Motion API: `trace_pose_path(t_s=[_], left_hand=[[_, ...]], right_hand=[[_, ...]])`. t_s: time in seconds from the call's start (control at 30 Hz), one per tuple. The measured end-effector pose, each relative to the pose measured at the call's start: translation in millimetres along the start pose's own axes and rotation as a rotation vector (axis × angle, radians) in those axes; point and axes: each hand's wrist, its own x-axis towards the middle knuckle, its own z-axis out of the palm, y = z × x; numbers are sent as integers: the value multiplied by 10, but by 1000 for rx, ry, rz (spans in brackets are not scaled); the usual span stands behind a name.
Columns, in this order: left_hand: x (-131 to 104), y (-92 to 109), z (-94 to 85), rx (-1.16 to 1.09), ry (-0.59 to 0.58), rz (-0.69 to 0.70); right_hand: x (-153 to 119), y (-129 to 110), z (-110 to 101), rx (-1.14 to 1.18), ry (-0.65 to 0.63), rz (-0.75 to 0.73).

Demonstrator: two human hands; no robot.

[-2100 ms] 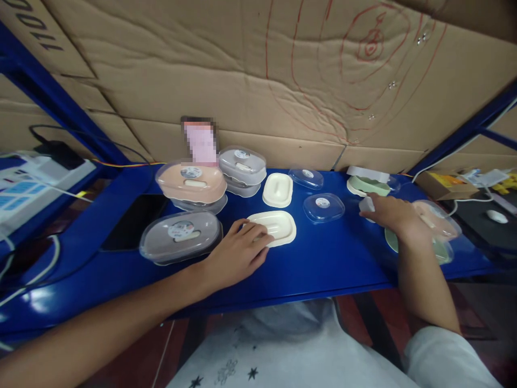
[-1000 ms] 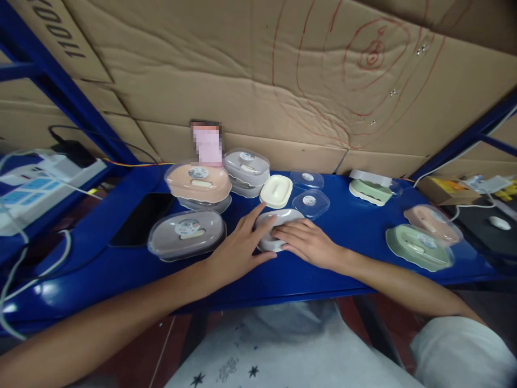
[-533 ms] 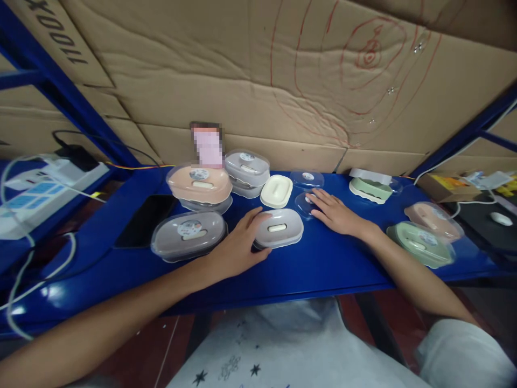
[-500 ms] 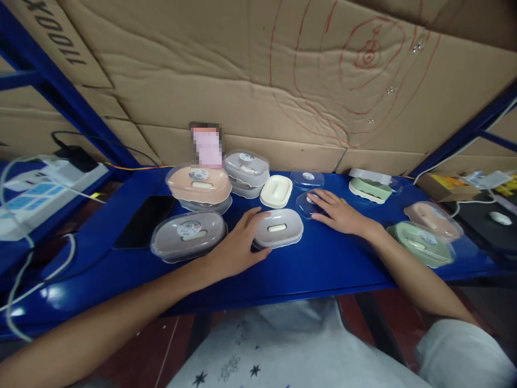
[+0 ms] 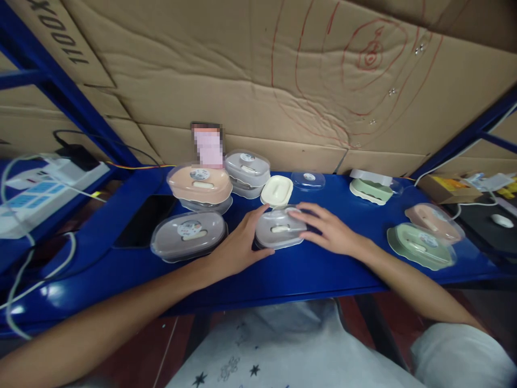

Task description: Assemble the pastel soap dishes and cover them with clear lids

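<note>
The central grey box (image 5: 269, 233) sits mid-worktop (image 5: 323, 277), between the two hands. The left hand's (image 5: 238, 240) grip closes around its left end, fingers at the far side, thumb at the near side. The right hand's (image 5: 333, 231) grip holds a clear lid (image 5: 291, 211) over the top; whether the lid is fully seated cannot be determined.

Crowding noted: a lidded grey box (image 5: 188, 237) stands beside the left wrist, a cream tray (image 5: 277, 191) directly behind the work, a spare lid (image 5: 309, 181) beyond. A green box (image 5: 422, 248) and a peach box (image 5: 434, 222) stand well apart on the right.

Materials: smooth, apparently plastic oblong shells with wavy rims; transparent lids; creased cardboard (image 5: 194, 70) as backing.

Containers: the central grey box shows a pale bar at mid-top; its interior is hidden. The cream tray is shallow, with a raised oblong centre.
</note>
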Motion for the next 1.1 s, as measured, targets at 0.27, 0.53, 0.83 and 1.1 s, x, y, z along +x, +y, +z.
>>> trace_pose_path(t_s=[0.27, 0.53, 0.83, 1.1], left_hand=[[-5, -7, 28, -19, -2, 62], [8, -3, 14, -16, -6, 47], [-10, 148, -3, 232, 133, 135], [-202, 474, 62, 499, -203, 903]], right_hand=[[31, -246, 306, -295, -41, -142], [94, -303, 274, -350, -76, -116], [17, 109, 157, -1, -21, -72], [696, -494, 258, -74, 186, -183]])
